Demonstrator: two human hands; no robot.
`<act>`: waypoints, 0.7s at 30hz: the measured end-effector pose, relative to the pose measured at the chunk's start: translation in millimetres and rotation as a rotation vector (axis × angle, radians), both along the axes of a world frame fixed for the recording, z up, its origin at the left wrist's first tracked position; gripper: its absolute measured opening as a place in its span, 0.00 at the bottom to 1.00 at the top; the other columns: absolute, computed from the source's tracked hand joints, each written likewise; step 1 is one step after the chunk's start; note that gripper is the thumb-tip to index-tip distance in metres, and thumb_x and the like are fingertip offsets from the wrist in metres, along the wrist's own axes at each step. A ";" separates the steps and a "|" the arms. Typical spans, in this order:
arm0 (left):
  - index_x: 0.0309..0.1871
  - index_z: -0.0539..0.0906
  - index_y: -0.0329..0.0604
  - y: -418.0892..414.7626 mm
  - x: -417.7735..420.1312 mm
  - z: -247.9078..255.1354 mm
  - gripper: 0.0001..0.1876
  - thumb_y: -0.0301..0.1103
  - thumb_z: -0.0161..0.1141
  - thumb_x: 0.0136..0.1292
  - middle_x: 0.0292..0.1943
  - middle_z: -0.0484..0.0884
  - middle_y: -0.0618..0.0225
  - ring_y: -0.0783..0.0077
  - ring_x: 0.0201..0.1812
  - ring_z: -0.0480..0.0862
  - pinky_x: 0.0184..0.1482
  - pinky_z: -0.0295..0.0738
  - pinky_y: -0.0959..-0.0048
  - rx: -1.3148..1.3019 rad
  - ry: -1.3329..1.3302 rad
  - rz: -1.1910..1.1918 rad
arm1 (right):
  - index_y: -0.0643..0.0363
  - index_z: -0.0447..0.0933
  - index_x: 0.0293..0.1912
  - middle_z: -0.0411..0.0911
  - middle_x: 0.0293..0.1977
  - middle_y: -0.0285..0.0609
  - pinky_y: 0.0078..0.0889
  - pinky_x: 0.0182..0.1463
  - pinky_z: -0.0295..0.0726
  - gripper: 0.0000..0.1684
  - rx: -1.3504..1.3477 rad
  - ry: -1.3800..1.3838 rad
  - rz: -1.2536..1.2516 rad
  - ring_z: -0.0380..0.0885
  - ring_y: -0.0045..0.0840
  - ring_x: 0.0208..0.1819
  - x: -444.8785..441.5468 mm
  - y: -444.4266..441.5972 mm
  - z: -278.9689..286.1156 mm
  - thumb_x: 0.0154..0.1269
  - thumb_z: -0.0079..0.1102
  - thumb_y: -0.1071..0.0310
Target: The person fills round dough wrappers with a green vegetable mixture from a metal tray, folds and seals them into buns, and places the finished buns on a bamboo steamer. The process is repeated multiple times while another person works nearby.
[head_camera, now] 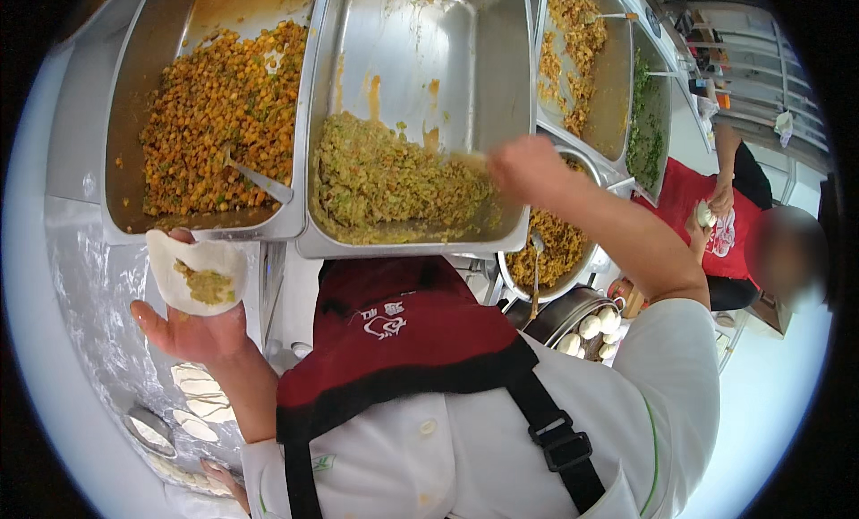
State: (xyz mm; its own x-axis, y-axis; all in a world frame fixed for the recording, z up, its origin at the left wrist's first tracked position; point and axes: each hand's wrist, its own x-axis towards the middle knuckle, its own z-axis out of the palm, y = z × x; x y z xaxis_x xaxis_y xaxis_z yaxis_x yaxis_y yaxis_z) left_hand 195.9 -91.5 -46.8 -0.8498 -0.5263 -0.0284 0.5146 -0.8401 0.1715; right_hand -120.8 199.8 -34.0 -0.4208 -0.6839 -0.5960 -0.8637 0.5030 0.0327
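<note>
My left hand (pixel 208 334) supports a round dough wrapper (pixel 161 277) on its fingers, to the left of my apron. A smear of green-brown filling (pixel 209 285) lies on the wrapper's middle. My right hand (pixel 527 170) is closed, blurred by motion, over the right side of the middle steel pan (pixel 416 240). From its fingers a pale, thin utensil (pixel 466 158) points left; its shape is too blurred to name exactly. Below it in the pan is a mound of chopped green filling (pixel 396 177).
Left stands a pan of orange diced filling (pixel 221 130) with a spoon (pixel 258 177). Right are a round bowl (pixel 547 250), further pans and a steamer (pixel 557 311) with buns. Wrappers (pixel 201 391) lie on the floured table (pixel 100 291). A co-worker (pixel 698 210) holds a bun; another hand (pixel 225 482) shows lower left.
</note>
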 end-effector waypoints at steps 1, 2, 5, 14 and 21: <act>0.74 0.52 0.37 -0.8 0.1 -0.3 0.43 0.55 0.54 0.66 0.72 0.59 0.52 0.52 0.72 0.60 0.72 0.51 0.47 -0.001 0.017 -0.019 | 0.59 0.81 0.28 0.81 0.27 0.49 0.43 0.36 0.82 0.06 -0.022 0.047 -0.039 0.83 0.44 0.33 -5.0 -4.3 3.5 0.51 0.62 0.68; 0.74 0.51 0.38 -1.3 0.8 -0.2 0.42 0.54 0.54 0.66 0.72 0.59 0.52 0.53 0.73 0.60 0.73 0.50 0.48 -0.003 0.034 -0.037 | 0.60 0.81 0.29 0.81 0.28 0.50 0.43 0.36 0.82 0.06 0.023 0.089 -0.021 0.83 0.44 0.34 -11.6 -7.5 -3.9 0.51 0.61 0.68; 0.74 0.51 0.38 -0.9 5.1 -0.5 0.42 0.53 0.54 0.66 0.72 0.59 0.51 0.53 0.72 0.60 0.74 0.48 0.48 0.008 0.067 -0.065 | 0.60 0.80 0.30 0.81 0.28 0.51 0.44 0.36 0.82 0.06 0.166 0.045 0.107 0.83 0.43 0.35 -2.3 -9.7 -11.2 0.53 0.61 0.67; 0.74 0.51 0.36 -6.4 24.2 -9.0 0.42 0.52 0.56 0.66 0.71 0.59 0.51 0.53 0.72 0.61 0.73 0.51 0.48 0.037 0.042 -0.047 | 0.59 0.78 0.31 0.78 0.26 0.51 0.48 0.38 0.77 0.04 -0.071 -0.368 -0.014 0.79 0.46 0.33 4.0 -11.6 71.9 0.59 0.58 0.70; 0.74 0.52 0.36 -8.6 16.2 -13.5 0.43 0.51 0.57 0.65 0.71 0.60 0.51 0.53 0.71 0.61 0.73 0.51 0.49 0.061 -0.005 -0.085 | 0.61 0.78 0.34 0.78 0.32 0.49 0.46 0.41 0.76 0.06 0.084 -0.536 0.107 0.78 0.44 0.38 27.2 -17.0 10.3 0.61 0.59 0.69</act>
State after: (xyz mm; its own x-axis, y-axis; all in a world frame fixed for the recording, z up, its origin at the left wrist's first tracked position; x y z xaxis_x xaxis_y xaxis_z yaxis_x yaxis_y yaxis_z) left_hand 212.1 -100.1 -60.3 -0.8913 -0.4492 -0.0622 0.4400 -0.8898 0.1211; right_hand -93.6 182.8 -23.7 0.0261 -0.6468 -0.7622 -0.8165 0.4261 -0.3895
